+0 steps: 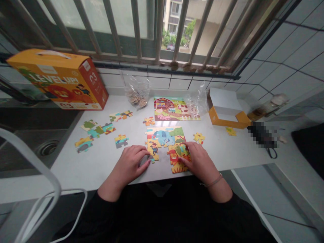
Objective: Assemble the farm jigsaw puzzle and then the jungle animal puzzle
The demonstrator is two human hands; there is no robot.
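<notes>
A partly joined jigsaw puzzle (165,136) lies in front of me, with blue elephants along its top. Down its left side runs a piece with a dressed-up figure (153,150). My left hand (133,161) rests beside that piece, thumb and forefinger apart at its lower left edge. At the lower right is a section with a lion in a red hood (174,156). My right hand (199,158) holds this section, thumb on its face and fingers at its upper right; the palm covers part of it. A bare gap of table separates the two lower parts.
Loose puzzle pieces (121,141) lie to the left, with a yellow piece (199,137) at right. Behind are a farm picture (170,109), a plastic bag of pieces (137,96), an orange carton (58,81) and an open box (227,116). A white cable (54,177) hangs at left.
</notes>
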